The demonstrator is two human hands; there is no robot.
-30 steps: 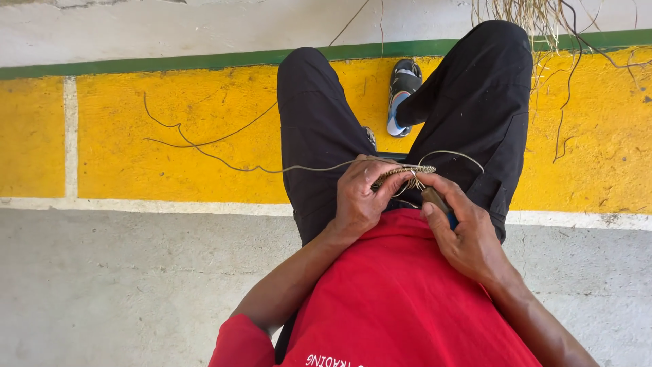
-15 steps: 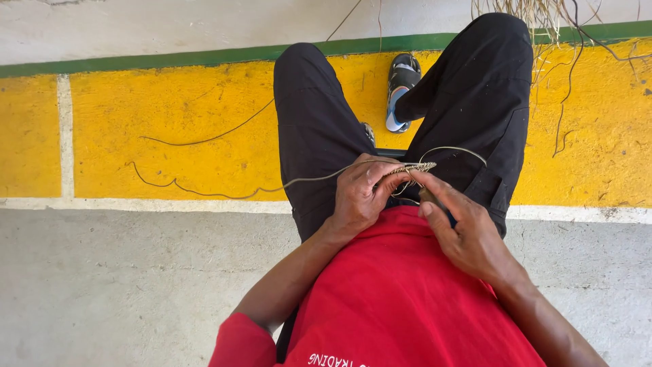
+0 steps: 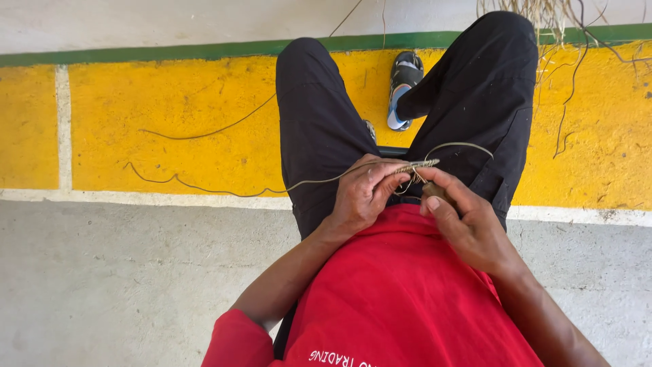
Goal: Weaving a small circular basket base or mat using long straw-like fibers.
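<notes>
The broad yellow painted concrete band (image 3: 170,129) crosses the scene from left to right, with a thin green painted stripe (image 3: 170,51) along its far edge and a grey concrete floor (image 3: 122,285) on the near side. No package, label or sign stands anywhere on these surfaces; the only lettering is a short white print at the near hem of the red shirt (image 3: 401,292), too cut off to tell more.

The person sits with legs in black trousers (image 3: 319,129) stretched over the band, one foot in a black and white sandal (image 3: 405,88) at the far side.

The work is a thin braided cord of dry plant fibre (image 3: 414,165), held over the lap between both hands. Only a short plaited piece shows, so I judge the braiding is at an early stage. A long loose fibre strand (image 3: 224,183) trails to the left over the yellow band and is not yet worked in. A bundle of dry fibres (image 3: 536,10) hangs at the far right, unused.

The left hand (image 3: 363,197) has its grip closed narrow, pinching the cord. The right hand (image 3: 468,228) holds the cord's near end with its fingertips, also a narrow grip.
</notes>
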